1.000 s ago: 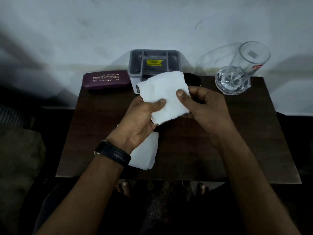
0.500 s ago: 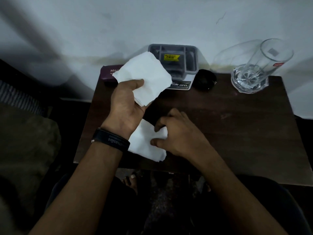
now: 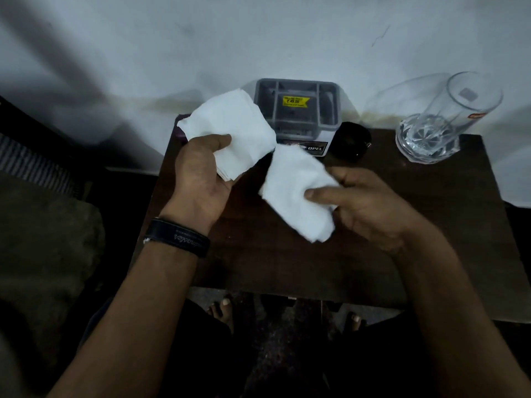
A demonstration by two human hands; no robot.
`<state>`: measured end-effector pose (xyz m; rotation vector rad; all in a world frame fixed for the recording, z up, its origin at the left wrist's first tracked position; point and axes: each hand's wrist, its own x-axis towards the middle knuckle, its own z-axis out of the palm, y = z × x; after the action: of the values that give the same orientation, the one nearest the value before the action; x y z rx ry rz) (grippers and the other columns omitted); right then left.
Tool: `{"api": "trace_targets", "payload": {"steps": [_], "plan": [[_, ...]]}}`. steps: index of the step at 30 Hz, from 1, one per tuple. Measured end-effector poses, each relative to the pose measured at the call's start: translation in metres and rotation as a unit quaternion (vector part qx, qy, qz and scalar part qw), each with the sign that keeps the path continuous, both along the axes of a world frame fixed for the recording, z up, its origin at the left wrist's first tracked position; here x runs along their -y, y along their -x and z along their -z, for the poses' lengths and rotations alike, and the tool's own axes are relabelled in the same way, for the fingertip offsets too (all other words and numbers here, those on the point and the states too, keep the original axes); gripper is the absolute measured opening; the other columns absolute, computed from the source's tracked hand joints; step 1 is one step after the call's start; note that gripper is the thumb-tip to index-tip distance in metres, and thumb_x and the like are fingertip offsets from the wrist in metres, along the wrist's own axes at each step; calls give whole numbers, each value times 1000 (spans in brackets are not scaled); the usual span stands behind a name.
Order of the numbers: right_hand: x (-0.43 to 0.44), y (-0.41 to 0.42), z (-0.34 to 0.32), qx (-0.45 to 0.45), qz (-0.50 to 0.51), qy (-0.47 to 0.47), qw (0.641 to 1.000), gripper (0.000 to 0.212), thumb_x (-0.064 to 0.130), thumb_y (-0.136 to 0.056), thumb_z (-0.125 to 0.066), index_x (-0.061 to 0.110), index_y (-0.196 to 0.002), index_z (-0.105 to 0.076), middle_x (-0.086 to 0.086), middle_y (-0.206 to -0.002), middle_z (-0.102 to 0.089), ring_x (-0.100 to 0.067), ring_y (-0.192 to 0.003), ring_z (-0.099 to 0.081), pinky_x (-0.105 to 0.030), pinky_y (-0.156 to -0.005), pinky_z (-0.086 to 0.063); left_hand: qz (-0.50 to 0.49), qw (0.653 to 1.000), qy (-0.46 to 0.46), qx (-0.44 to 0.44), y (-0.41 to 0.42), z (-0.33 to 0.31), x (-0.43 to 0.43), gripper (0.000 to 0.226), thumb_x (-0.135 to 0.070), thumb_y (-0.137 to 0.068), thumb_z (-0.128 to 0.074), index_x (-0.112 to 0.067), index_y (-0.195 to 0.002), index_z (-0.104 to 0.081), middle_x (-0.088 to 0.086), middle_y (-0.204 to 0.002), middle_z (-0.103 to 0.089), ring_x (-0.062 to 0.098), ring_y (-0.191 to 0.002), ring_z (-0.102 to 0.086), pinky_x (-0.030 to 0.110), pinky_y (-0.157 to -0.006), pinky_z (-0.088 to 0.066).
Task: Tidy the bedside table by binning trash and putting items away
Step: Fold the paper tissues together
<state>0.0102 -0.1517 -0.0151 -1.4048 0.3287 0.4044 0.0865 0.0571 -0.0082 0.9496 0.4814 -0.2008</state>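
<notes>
Above the dark wooden bedside table (image 3: pixel 431 254), my left hand (image 3: pixel 198 173) grips a folded white tissue (image 3: pixel 232 127) between thumb and fingers. My right hand (image 3: pixel 365 205) pinches a second white tissue (image 3: pixel 296 191), lifted off the table and hanging just right of the first. The two tissues nearly touch at their corners. A black band sits on my left wrist.
A grey compartment organiser (image 3: pixel 298 110) with a yellow price sticker stands at the back against the wall. A small black round object (image 3: pixel 352 140) lies beside it. A clear drinking glass (image 3: pixel 442 119) stands back right. A maroon spectacle case (image 3: pixel 181 133) is mostly hidden behind the tissue.
My right hand has picked the second tissue up off the table's front edge and raised it toward the middle. My left hand still holds the first tissue, at about the same place.
</notes>
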Motion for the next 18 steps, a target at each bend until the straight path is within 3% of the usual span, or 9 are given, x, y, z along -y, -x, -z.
{"api": "trace_targets", "payload": {"steps": [2, 5, 7, 9, 11, 14, 16, 18], "plan": [[12, 3, -12, 8, 22, -79, 997, 34, -1, -81, -67, -3, -115, -71, -18, -114, -75, -32, -104, -73, -39, -86, -62, 25, 1000, -13, -7, 2, 0, 4, 28, 8, -95, -56, -13, -103, -73, 7, -107, -81, 30, -106, -76, 46, -92, -62], [24, 7, -25, 27, 0, -147, 989, 41, -3, -78, -65, 0, -119, -70, -19, -120, -73, -30, -108, -72, -39, -89, -61, 117, 992, -39, -33, 11, 3, 18, 25, 5, -95, -55, -6, -109, -73, 10, -103, -81, 24, -93, -77, 35, -75, -65], [28, 9, -29, 35, -28, -176, 983, 42, -8, -77, -64, 1, -118, -71, -17, -119, -73, -27, -105, -73, -38, -88, -61, 182, 982, -25, -35, 16, 6, 28, 21, 3, -97, -51, -7, -94, -70, 3, -75, -78, 13, -66, -75, 25, -57, -61], [30, 9, -31, 42, -38, -162, 985, 44, -9, -75, -66, -2, -119, -69, -18, -120, -73, -26, -103, -73, -38, -88, -61, 239, 970, -8, -45, 20, 7, 35, 18, -5, -93, -58, -11, -80, -69, -2, -61, -73, 8, -55, -71, 21, -52, -58], [32, 6, -31, 54, -23, -62, 996, 43, -7, -77, -67, -4, -120, -68, -20, -119, -72, -26, -99, -72, -37, -87, -60, 283, 958, 8, -51, 23, 5, 38, 13, -12, -79, -65, -10, -85, -77, 4, -80, -80, 15, -70, -77, 28, -65, -65], [39, 0, -26, 71, -5, 107, 992, 35, -4, -83, -73, 7, -116, -72, -11, -110, -77, -22, -96, -74, -33, -82, -61, 320, 945, -40, -51, 23, 9, 43, 26, -4, -93, -55, -9, -109, -75, 14, -111, -80, 29, -98, -78, 46, -86, -62], [43, -1, -26, 73, 1, 150, 986, 35, -2, -83, -76, 13, -114, -73, -6, -108, -78, -18, -97, -76, -31, -82, -62, 321, 944, -31, -69, 25, 9, 47, 32, -3, -96, -47, -7, -116, -72, 18, -125, -74, 38, -115, -71, 56, -93, -57], [44, -1, -27, 84, 3, 169, 982, 34, -1, -83, -77, 15, -112, -73, -3, -106, -78, -11, -91, -76, -23, -77, -63, 309, 948, -16, -78, 25, 9, 49, 37, -4, -94, -40, -6, -120, -67, 18, -129, -72, 41, -119, -69, 61, -94, -55]]}}
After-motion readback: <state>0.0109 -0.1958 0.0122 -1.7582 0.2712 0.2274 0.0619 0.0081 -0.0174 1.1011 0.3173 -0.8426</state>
